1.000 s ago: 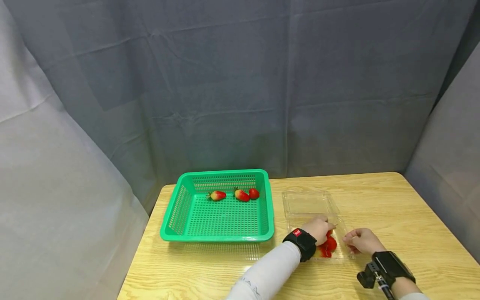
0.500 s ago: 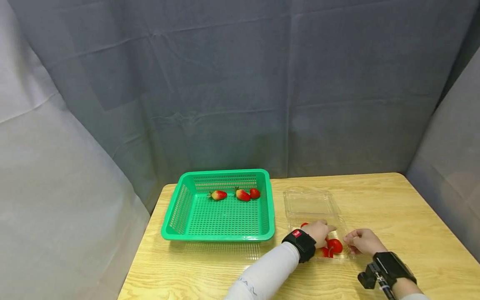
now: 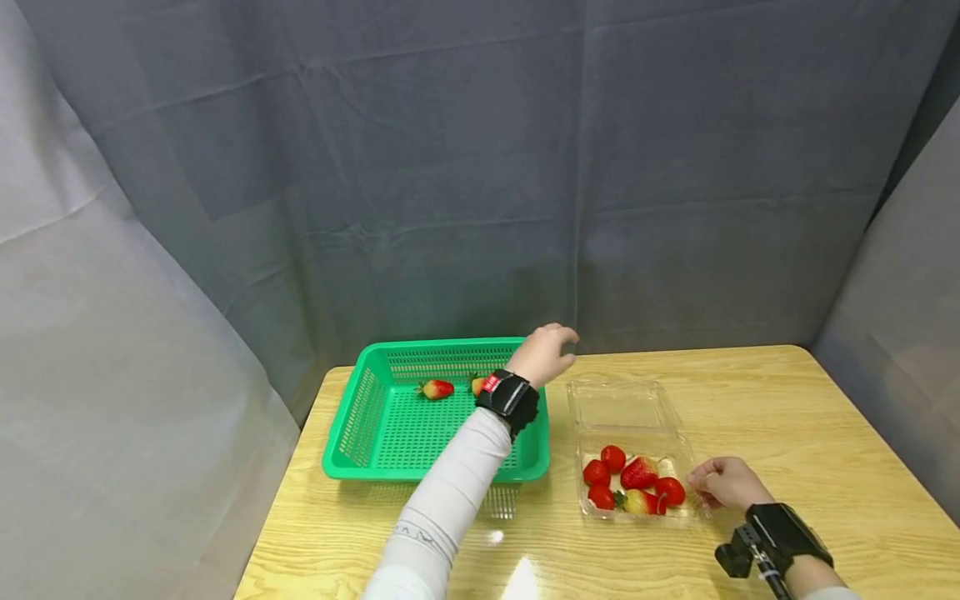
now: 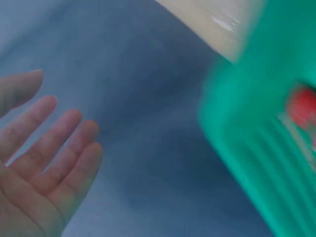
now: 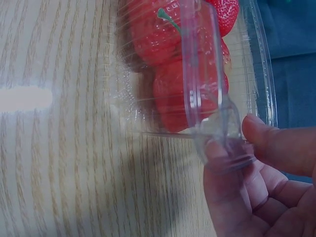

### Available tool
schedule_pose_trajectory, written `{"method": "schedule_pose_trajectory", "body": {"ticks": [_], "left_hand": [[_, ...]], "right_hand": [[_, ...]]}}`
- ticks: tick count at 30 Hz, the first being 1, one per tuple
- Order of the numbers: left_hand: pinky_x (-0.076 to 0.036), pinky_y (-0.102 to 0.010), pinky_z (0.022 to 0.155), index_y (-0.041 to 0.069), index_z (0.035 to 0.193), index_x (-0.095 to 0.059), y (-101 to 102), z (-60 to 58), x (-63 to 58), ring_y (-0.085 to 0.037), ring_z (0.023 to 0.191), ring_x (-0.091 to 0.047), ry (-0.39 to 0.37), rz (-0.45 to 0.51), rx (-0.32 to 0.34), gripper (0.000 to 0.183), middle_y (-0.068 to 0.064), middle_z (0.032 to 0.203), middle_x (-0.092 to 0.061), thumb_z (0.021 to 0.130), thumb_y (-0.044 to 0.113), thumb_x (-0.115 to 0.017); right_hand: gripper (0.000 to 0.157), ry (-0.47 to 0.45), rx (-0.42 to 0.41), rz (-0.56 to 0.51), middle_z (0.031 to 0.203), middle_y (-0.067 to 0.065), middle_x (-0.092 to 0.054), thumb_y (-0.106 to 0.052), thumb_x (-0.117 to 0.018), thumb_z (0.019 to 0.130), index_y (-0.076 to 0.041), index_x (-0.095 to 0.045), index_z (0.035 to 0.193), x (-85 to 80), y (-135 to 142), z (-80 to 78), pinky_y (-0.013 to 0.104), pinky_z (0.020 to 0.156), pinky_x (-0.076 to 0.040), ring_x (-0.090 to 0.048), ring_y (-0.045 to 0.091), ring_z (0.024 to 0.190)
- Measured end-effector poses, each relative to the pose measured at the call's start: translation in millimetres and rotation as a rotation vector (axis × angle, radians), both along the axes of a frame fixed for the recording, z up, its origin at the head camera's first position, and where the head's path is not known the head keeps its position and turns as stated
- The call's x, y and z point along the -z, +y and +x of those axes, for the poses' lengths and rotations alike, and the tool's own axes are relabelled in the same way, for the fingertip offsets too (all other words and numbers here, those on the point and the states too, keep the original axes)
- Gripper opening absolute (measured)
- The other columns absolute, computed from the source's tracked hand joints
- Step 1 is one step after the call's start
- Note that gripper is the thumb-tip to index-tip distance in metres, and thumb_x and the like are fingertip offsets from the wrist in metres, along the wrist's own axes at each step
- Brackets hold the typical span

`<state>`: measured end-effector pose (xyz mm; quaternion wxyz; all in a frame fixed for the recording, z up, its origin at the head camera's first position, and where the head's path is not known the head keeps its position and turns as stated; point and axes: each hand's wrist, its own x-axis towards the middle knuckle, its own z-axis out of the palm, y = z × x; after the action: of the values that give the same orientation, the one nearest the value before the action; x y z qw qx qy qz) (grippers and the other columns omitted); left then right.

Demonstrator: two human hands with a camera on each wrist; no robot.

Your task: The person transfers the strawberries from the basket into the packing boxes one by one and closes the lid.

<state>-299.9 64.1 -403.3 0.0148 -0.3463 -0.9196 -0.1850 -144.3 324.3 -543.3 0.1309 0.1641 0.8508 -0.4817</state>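
While the see-through plastic box (image 3: 681,462) is lying on the wooden table (image 3: 787,433) with its lid (image 3: 618,406) folded back to the far side, several red fruits (image 3: 639,472) are sitting in its near half, at least one a strawberry with a green top. The right hand (image 3: 724,483) is pinching the plastic at the box's right edge between thumb and finger, and in that wrist's view a clear rim is crossing in front of the fruit. The left hand (image 3: 542,355) is hanging near the far right corner of a green basket (image 3: 461,475), fingers loosely spread and holding nothing. Its white sleeve (image 3: 453,487) is running across the basket, and the black wristband (image 3: 510,402) is partly covering one strawberry (image 3: 478,386); another strawberry (image 3: 435,389) is lying in plain sight to its left. The basket is standing just left of the box, apart from it. A dark grey curtain (image 3: 450,167) is hanging behind the table, and a paler cloth (image 3: 112,375) is sloping down on the left.
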Motion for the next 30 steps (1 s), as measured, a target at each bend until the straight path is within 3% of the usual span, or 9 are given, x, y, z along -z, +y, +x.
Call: {"method": "schedule_pose_trajectory", "body": {"ticks": [5, 12, 15, 18, 19, 22, 25, 26, 30], "left_hand": [[-0.045, -0.030, 0.082, 0.006, 0.114, -0.062, -41, -41.3, 38.4, -0.022, 0.105, -0.056, -0.139, -0.069, -0.171, 0.030, -0.008, 0.115, -0.060, 0.084, 0.007, -0.057], [-0.045, -0.035, 0.086, 0.006, 0.122, -0.057, -57, -58.7, 102.0, -0.025, 0.108, -0.054, -0.238, -0.200, -0.205, 0.041, -0.011, 0.119, -0.058, 0.081, 0.008, -0.064], [-0.045, -0.037, 0.087, 0.010, 0.125, -0.055, -54, -73.7, 138.3, -0.026, 0.111, -0.052, -0.268, -0.258, -0.218, 0.049, -0.010, 0.123, -0.056, 0.078, 0.010, -0.069], [-0.047, -0.035, 0.079, 0.019, 0.123, -0.057, -56, -112.0, 208.6, -0.022, 0.104, -0.055, -0.223, -0.255, -0.192, 0.052, -0.003, 0.119, -0.057, 0.074, 0.015, -0.073], [-0.047, -0.034, 0.077, 0.020, 0.122, -0.058, -55, -117.4, 220.1, -0.022, 0.102, -0.056, -0.212, -0.258, -0.191, 0.052, -0.004, 0.117, -0.057, 0.073, 0.015, -0.074], [-0.047, -0.032, 0.077, 0.017, 0.118, -0.061, -58, -100.2, 202.9, -0.021, 0.100, -0.056, -0.200, -0.270, -0.166, 0.046, -0.005, 0.113, -0.057, 0.074, 0.011, -0.072], [-0.047, -0.031, 0.078, 0.010, 0.116, -0.062, -59, -52.7, 139.4, -0.024, 0.098, -0.056, -0.228, -0.282, -0.181, 0.040, -0.010, 0.112, -0.055, 0.078, 0.001, -0.065], [-0.047, -0.030, 0.077, 0.008, 0.115, -0.063, -60, -42.8, 129.5, -0.024, 0.096, -0.057, -0.207, -0.270, -0.172, 0.037, -0.011, 0.111, -0.055, 0.078, 0.001, -0.064], [-0.048, -0.029, 0.073, 0.006, 0.104, -0.067, -62, -43.5, 143.3, -0.023, 0.087, -0.060, -0.130, -0.240, -0.147, 0.031, -0.011, 0.104, -0.058, 0.073, 0.002, -0.070]], "right_hand": [[0.013, 0.009, -0.002, -0.016, 0.066, 0.008, -0.055, -0.002, -0.056, 0.086, 0.010, -0.053, 0.084, 1.5, -2, 0.8, 0.030, 0.053, -0.049, -0.055, 0.016, 0.056], [0.013, -0.002, 0.007, -0.009, 0.067, 0.009, -0.055, -0.002, -0.056, 0.086, 0.011, -0.053, 0.086, 4.2, 0, 2.9, 0.031, 0.052, -0.049, -0.055, 0.017, 0.056], [0.014, -0.011, 0.009, -0.010, 0.067, 0.009, -0.055, -0.003, -0.056, 0.086, 0.011, -0.053, 0.086, 5.0, -1, 3.9, 0.030, 0.053, -0.049, -0.055, 0.017, 0.056], [0.013, -0.012, 0.012, -0.001, 0.067, 0.008, -0.055, -0.003, -0.057, 0.086, 0.010, -0.053, 0.086, 5.5, -2, 4.0, 0.030, 0.053, -0.049, -0.054, 0.016, 0.056], [0.013, -0.011, 0.012, 0.001, 0.067, 0.008, -0.054, -0.003, -0.057, 0.085, 0.010, -0.053, 0.086, 5.7, -2, 4.0, 0.030, 0.053, -0.049, -0.054, 0.016, 0.056], [0.014, -0.008, 0.011, 0.004, 0.067, 0.007, -0.054, -0.003, -0.057, 0.085, 0.010, -0.053, 0.086, 5.6, -1, 4.2, 0.030, 0.052, -0.049, -0.054, 0.016, 0.056], [0.014, -0.003, 0.010, 0.005, 0.067, 0.008, -0.054, -0.002, -0.057, 0.085, 0.011, -0.053, 0.087, 5.2, -2, 4.5, 0.030, 0.052, -0.049, -0.054, 0.016, 0.055], [0.014, -0.001, 0.009, 0.006, 0.067, 0.008, -0.054, -0.002, -0.057, 0.085, 0.011, -0.053, 0.087, 4.9, -2, 4.7, 0.030, 0.052, -0.049, -0.055, 0.016, 0.055], [0.014, 0.002, 0.008, 0.015, 0.067, 0.007, -0.054, -0.003, -0.057, 0.085, 0.011, -0.053, 0.086, 5.2, -2, 4.9, 0.030, 0.052, -0.049, -0.055, 0.016, 0.055]]}}
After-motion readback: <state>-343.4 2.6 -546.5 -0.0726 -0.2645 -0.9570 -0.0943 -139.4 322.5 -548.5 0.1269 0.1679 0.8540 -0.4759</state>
